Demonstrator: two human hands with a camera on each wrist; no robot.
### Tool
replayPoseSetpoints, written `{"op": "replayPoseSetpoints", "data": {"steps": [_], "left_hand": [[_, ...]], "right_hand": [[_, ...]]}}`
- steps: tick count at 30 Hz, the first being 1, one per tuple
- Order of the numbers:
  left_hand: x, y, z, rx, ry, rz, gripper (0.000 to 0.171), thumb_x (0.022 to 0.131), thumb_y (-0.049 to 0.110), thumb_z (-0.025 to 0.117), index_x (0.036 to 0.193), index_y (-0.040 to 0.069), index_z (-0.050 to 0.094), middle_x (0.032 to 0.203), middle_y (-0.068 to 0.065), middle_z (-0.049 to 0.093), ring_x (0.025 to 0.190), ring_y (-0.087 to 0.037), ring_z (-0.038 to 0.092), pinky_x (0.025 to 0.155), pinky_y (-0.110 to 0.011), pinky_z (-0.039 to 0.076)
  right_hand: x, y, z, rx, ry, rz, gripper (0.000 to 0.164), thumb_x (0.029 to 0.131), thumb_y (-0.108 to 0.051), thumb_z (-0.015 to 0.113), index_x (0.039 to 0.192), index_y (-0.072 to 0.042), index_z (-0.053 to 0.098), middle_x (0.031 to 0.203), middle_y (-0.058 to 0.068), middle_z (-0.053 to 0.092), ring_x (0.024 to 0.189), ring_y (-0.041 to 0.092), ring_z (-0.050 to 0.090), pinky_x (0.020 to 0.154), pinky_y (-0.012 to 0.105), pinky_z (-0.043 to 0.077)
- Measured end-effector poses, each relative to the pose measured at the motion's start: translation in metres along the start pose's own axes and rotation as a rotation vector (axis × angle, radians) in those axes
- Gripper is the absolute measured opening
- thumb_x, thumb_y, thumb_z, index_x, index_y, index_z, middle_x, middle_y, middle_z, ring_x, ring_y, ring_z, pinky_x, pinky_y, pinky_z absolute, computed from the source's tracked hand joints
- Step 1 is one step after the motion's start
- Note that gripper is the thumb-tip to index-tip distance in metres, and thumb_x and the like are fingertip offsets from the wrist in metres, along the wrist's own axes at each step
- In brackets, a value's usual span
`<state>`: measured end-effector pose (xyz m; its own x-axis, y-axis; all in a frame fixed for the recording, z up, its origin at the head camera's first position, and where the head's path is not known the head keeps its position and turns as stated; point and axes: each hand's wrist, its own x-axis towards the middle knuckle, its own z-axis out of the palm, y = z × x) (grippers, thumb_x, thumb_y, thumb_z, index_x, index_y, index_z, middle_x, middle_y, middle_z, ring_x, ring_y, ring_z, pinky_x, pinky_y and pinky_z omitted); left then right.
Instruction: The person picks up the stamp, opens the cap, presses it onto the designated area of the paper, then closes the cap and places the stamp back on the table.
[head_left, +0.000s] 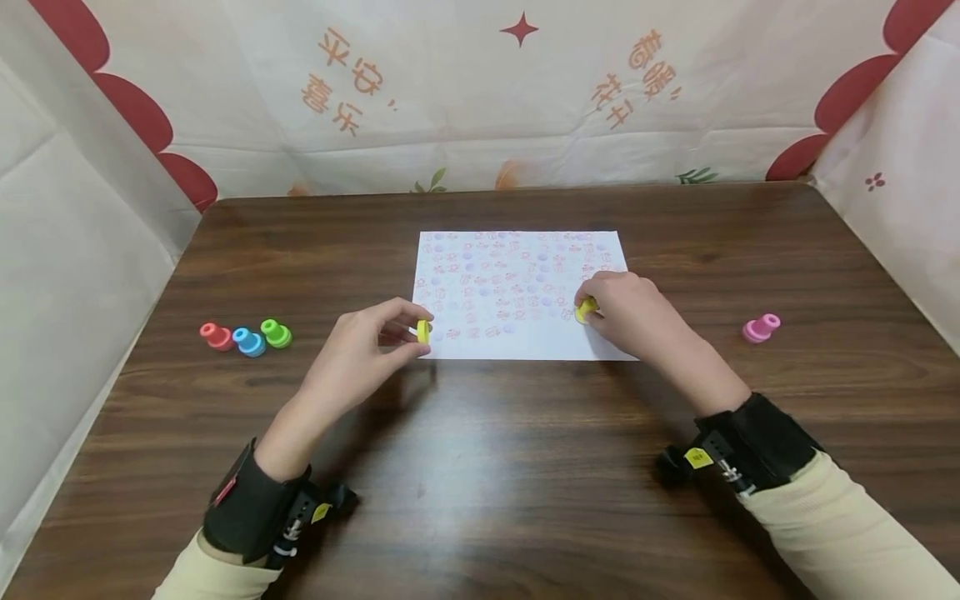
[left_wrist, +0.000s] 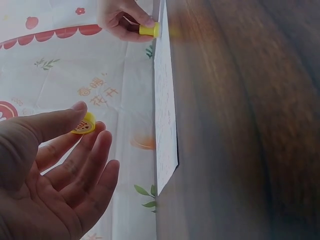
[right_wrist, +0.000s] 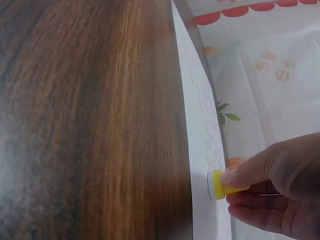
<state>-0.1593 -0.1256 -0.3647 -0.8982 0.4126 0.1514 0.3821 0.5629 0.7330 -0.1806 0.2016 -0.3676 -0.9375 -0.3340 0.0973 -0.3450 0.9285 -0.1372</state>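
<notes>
My right hand (head_left: 626, 310) pinches a yellow toy stamp (right_wrist: 218, 185) by its knob, with the stamp's flat face right at the white paper sheet (head_left: 480, 344). Rows of small red and purple stamped prints cover much of the sheet. Just off the sheet's near left corner, my left hand (head_left: 367, 337) holds a small yellow stamp cap (left_wrist: 86, 125) between thumb and fingertips. A red printed design shows on the cap's round face in the left wrist view, while the other fingers are loosely bent.
On the brown wooden table (head_left: 480, 467), a red stamp (head_left: 217, 337), a blue stamp (head_left: 249, 342) and a green stamp (head_left: 276, 333) stand together at the left. A pink stamp (head_left: 761, 328) lies at the right. White printed cloth (head_left: 480, 100) hangs behind the table.
</notes>
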Motion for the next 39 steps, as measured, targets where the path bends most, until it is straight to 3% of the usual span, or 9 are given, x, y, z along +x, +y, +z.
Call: {"op": "replayPoseSetpoints", "data": {"steps": [13, 27, 39], "left_hand": [[0.0006, 0.0029, -0.0024, -0.007, -0.008, -0.011, 0.029, 0.083, 0.013, 0.075, 0.109, 0.008, 0.065, 0.100, -0.009, 0.071, 0.087, -0.018, 0.066, 0.086, -0.044, 0.058], [0.0048, 0.0041, -0.0010, -0.022, 0.011, -0.017, 0.031, 0.082, 0.013, 0.075, 0.110, 0.007, 0.065, 0.101, -0.008, 0.071, 0.084, -0.018, 0.066, 0.085, -0.043, 0.059], [0.0099, 0.0065, -0.0028, -0.016, 0.012, -0.016, 0.030, 0.082, 0.013, 0.075, 0.110, 0.008, 0.066, 0.103, -0.009, 0.072, 0.086, -0.018, 0.066, 0.087, -0.044, 0.058]], "right_hand": [[0.0047, -0.0067, -0.0009, -0.128, -0.042, -0.048, 0.012, 0.081, 0.004, 0.067, 0.090, -0.001, 0.072, 0.090, 0.014, 0.071, 0.078, 0.028, 0.062, 0.069, 0.044, 0.056], [-0.0003, 0.0008, -0.0017, -0.080, -0.033, -0.111, 0.010, 0.081, 0.005, 0.067, 0.086, -0.003, 0.071, 0.084, 0.010, 0.067, 0.074, 0.024, 0.057, 0.065, 0.040, 0.051], [0.0008, -0.0022, 0.0017, -0.123, -0.005, -0.110, 0.010, 0.079, 0.004, 0.070, 0.086, -0.002, 0.071, 0.082, 0.011, 0.066, 0.069, 0.024, 0.056, 0.061, 0.039, 0.053]]}}
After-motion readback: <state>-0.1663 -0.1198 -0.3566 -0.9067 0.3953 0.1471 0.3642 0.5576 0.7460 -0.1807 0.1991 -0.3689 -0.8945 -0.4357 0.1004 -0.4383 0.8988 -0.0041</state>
